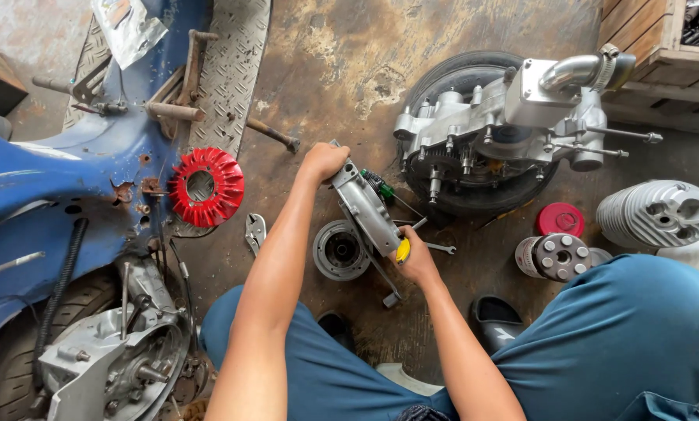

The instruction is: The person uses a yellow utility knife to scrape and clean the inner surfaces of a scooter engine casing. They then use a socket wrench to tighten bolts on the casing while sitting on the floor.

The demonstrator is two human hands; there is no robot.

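Note:
My left hand [324,160] grips the top end of a grey metal engine cover [367,212], which it holds tilted above the floor. My right hand [416,261] holds a tool with a yellow handle [403,249] against the cover's lower end. Just left of the cover, a round grey drum-like part [338,250] lies on the floor. A silver engine block [494,125] on a black tyre [458,74] stands beyond my hands, to the right.
A blue scooter body [45,187] with a red fan wheel [206,187] fills the left. Pliers [255,231], a wrench [440,248], a red cap [561,219], a finned cylinder [657,213] and a wooden crate [661,54] surround me. My knees in blue trousers [599,335] are below.

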